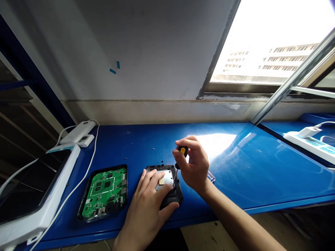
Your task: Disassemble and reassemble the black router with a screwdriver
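Note:
My right hand [195,164] pinches a small screwdriver [183,151] with a black and yellow handle. Its thin shaft slants down to the right side of a black plastic cover [171,202], near a screw post. Lying across that cover, my left hand [146,202] holds it against the table, fingers over its left and middle and thumb along the front edge. A silvery metal plate [169,176] with a beige pad [161,181] shows between my fingers. To the left lies a black case half with a green circuit board [104,190] in it.
Several tiny screws [153,149] lie on the blue table [227,174] behind the cover. At left are a tablet [34,181] on a white stand, a white power bank [78,131] and a cable [89,167]. A power strip [314,144] lies far right, past a metal post [285,82].

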{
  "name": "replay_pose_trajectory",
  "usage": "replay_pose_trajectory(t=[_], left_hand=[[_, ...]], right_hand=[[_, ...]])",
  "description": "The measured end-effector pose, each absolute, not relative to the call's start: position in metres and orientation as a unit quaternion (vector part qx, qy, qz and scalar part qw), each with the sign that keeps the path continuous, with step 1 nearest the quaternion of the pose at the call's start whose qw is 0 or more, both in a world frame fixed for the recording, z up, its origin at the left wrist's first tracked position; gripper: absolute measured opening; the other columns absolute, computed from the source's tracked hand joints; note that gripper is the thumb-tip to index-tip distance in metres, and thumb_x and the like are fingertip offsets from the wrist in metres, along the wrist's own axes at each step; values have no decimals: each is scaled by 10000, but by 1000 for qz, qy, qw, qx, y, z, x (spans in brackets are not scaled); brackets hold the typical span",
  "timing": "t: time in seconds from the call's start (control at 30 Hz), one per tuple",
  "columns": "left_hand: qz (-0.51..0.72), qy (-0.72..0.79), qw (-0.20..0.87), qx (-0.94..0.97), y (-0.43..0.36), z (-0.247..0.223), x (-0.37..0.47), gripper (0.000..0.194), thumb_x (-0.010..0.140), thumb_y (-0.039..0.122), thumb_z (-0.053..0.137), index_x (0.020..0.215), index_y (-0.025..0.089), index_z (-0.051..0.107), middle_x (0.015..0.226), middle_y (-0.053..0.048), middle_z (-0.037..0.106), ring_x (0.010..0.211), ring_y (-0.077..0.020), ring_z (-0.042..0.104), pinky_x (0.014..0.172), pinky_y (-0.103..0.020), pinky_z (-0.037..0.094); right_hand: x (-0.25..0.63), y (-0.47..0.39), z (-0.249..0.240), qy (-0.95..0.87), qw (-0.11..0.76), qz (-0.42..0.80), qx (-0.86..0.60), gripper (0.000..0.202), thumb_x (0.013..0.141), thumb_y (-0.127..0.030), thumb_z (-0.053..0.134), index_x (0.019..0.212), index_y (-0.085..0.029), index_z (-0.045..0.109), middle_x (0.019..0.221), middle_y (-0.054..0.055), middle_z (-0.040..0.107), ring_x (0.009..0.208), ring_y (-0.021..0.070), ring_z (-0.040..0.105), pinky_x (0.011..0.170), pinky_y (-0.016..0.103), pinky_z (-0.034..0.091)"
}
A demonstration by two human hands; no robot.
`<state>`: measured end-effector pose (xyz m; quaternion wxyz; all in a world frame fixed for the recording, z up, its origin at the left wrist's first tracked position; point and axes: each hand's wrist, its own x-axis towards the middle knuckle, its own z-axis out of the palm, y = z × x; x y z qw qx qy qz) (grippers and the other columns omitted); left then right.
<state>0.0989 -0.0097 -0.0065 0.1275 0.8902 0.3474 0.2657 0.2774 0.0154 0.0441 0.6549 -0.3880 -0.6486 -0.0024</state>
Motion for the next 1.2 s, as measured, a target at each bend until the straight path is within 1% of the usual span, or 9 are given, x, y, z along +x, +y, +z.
replay_pose_trajectory(t=[0.07, 0.13, 0.23, 0.33, 0.5, 0.73, 0.87, 1.03, 1.2], left_hand=[[268, 346, 125, 890, -9, -6, 100, 308, 831, 295, 799, 1113, 305, 677, 1374, -70, 635, 1351, -382, 528, 1110, -734, 396], [266, 345, 126, 891, -9, -6, 101, 313, 820, 298, 808, 1106, 306, 680, 1356, -67, 646, 1334, -377, 545, 1112, -733, 394], [266, 347, 129, 890, -8, -5, 101, 313, 813, 294, 814, 1096, 304, 683, 1347, -67, 653, 1330, -375, 551, 1114, -733, 391], [271, 348, 129, 888, -9, -6, 101, 319, 815, 288, 811, 1106, 308, 681, 1374, -65, 640, 1350, -382, 532, 1111, -739, 391], [271, 347, 129, 888, -10, -5, 100, 316, 814, 278, 812, 1100, 303, 682, 1367, -68, 646, 1350, -383, 533, 1110, -737, 394], [268, 353, 125, 888, -10, -6, 100, 311, 811, 291, 814, 1094, 306, 688, 1360, -65, 653, 1345, -383, 540, 1114, -732, 396], [272, 349, 125, 888, -10, -5, 100, 305, 816, 279, 807, 1094, 304, 686, 1362, -65, 655, 1335, -384, 551, 1100, -738, 408], [270, 345, 118, 891, -10, -4, 101, 295, 813, 277, 807, 1083, 290, 690, 1360, -76, 656, 1327, -385, 557, 1091, -731, 422], [269, 344, 112, 893, -8, -5, 101, 292, 822, 284, 799, 1094, 286, 693, 1344, -83, 663, 1319, -389, 563, 1083, -741, 424]], right_hand=[[278, 14, 44, -656, 651, 39, -381, 246, 1016, -163, 506, 1193, -259, 648, 1026, 50, 635, 811, 149, 669, 670, 328, 607], [277, 12, 44, -660, 649, 63, -373, 319, 1039, -151, 429, 1253, -261, 638, 1067, 66, 668, 846, 158, 697, 696, 345, 628], [277, 10, 45, -663, 648, 37, -373, 324, 1009, -122, 490, 1254, -262, 647, 1022, 58, 681, 844, 165, 697, 702, 349, 632], [278, 12, 45, -659, 647, 8, -382, 318, 967, -98, 554, 1217, -261, 664, 963, 42, 639, 826, 165, 677, 685, 342, 621], [280, 12, 47, -658, 648, -24, -383, 293, 955, -91, 562, 1175, -252, 668, 885, 27, 597, 779, 161, 658, 618, 318, 597], [277, 10, 48, -681, 639, 4, -359, 324, 994, -85, 499, 1226, -255, 649, 972, 47, 665, 797, 149, 689, 671, 327, 622], [278, 11, 47, -673, 639, -20, -373, 299, 970, -93, 545, 1198, -254, 654, 922, 36, 614, 757, 151, 636, 624, 318, 574], [277, 12, 48, -676, 631, -54, -377, 278, 956, -78, 564, 1158, -249, 648, 842, 4, 543, 668, 125, 538, 582, 294, 503], [277, 12, 46, -682, 630, -6, -371, 319, 981, -87, 522, 1229, -260, 623, 939, 35, 584, 765, 151, 607, 627, 321, 552]])
